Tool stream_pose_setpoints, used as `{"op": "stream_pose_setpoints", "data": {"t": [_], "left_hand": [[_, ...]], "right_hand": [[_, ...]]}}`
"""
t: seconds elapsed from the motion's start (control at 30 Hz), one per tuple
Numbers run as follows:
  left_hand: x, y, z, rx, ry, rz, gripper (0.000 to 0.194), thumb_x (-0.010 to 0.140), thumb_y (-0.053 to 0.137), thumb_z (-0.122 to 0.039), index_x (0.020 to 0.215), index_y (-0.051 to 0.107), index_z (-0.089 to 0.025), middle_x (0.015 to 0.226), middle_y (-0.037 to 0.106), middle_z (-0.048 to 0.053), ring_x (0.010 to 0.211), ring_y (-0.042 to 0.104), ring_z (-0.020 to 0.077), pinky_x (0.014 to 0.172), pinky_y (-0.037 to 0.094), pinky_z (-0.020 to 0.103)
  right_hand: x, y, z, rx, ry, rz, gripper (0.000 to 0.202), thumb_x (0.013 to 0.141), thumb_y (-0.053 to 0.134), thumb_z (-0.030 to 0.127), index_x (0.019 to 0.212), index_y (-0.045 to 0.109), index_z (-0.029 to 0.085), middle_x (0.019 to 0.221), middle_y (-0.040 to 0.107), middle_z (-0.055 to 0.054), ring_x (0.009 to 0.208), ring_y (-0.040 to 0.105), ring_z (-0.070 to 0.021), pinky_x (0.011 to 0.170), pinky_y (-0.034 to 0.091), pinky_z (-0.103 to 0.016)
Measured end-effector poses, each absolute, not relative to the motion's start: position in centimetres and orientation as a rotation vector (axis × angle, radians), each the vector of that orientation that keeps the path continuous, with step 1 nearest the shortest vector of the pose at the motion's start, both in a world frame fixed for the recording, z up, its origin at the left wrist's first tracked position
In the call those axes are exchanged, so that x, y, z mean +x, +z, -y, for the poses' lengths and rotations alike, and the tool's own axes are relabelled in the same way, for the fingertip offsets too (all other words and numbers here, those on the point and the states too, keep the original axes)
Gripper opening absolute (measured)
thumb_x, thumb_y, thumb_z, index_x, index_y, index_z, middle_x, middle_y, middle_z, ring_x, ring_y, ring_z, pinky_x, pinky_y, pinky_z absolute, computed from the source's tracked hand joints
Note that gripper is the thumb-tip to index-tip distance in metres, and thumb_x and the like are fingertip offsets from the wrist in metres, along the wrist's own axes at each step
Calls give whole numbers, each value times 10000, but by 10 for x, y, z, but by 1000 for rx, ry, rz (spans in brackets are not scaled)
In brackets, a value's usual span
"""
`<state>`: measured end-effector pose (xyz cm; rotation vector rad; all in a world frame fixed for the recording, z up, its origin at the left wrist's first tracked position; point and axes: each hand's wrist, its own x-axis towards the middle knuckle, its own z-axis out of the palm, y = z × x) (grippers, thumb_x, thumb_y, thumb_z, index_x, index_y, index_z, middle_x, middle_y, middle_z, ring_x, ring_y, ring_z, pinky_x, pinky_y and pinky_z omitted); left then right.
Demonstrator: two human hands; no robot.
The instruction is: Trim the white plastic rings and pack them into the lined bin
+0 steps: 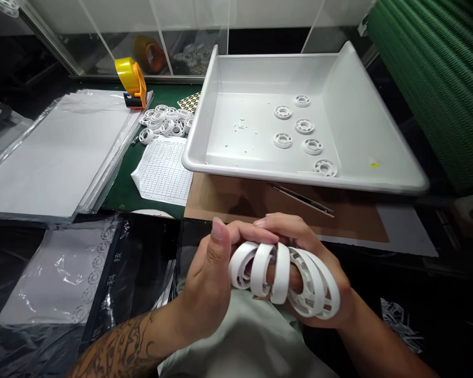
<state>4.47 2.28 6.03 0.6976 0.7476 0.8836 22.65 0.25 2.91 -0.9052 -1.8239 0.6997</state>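
Several white plastic bearing rings (280, 274) are strung over my right thumb, with the rest of my right hand (303, 236) curled behind them. My left hand (213, 278) is at their left end, thumb raised and apart, fingers stretched across to meet my right fingertips. Both hands are above my lap, just in front of the table edge. More of these rings, loose bearing rings (305, 126), lie flat in a large white tray (276, 178) beyond my hands. A heap of white rings (167, 121) lies left of the tray.
A printed sheet (163, 170) lies beside the tray. Tweezers (303, 199) rest on brown cardboard (228, 199). At left are stacked bagged sheets (59, 152), a yellow tape dispenser (132, 81) and a clear bag (59, 273) holding a row of rings. Green corrugated material (437, 79) borders the right.
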Motion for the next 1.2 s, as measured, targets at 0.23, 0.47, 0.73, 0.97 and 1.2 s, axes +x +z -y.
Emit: {"op": "stream_pose_setpoints", "data": {"t": [0.23, 0.47, 0.73, 0.97, 1.2], "left_hand": [[44, 50, -24, 808, 891, -706, 576, 969, 565, -714, 1102, 823, -217, 1005, 795, 60, 833, 712, 174, 742, 576, 248], [42, 35, -26, 905, 889, -630, 530, 854, 747, -684, 1208, 775, -289, 1048, 787, 32, 881, 709, 152, 767, 557, 197], [47, 24, -22, 1071, 965, -668, 518, 824, 857, -555, 1234, 675, -297, 1128, 704, 9, 929, 638, 156, 813, 530, 223], [45, 30, -18, 1146, 940, -741, 554, 794, 910, -399, 1260, 644, -265, 1230, 647, 53, 1050, 624, 210, 909, 522, 294], [39, 31, -32, 867, 640, -566, 704, 678, 968, -516, 1226, 663, -196, 1075, 632, 48, 900, 570, 166, 752, 491, 239]], "right_hand": [[228, 24, -4, -922, 771, 1752, 428, 903, 776, 206, 1303, 642, 278, 1421, 572, -111, 1224, 646, -340, 1005, 616, -468], [232, 23, -11, -844, 660, 1860, 484, 992, 727, 295, 1431, 545, 203, 1419, 538, -185, 1273, 623, -362, 1068, 571, -511], [228, 26, -15, -924, 400, 2068, 571, 995, 644, 237, 1511, 421, 134, 1410, 577, -218, 1265, 581, -356, 1044, 503, -548], [224, 29, -14, -963, 514, 1965, 600, 1092, 573, 514, 1557, 391, 183, 1375, 591, -189, 1226, 626, -340, 1029, 547, -513], [230, 36, -15, -910, 366, 2145, 426, 980, 674, 218, 1391, 574, 167, 1424, 612, -185, 1259, 591, -349, 1038, 541, -528]]}}
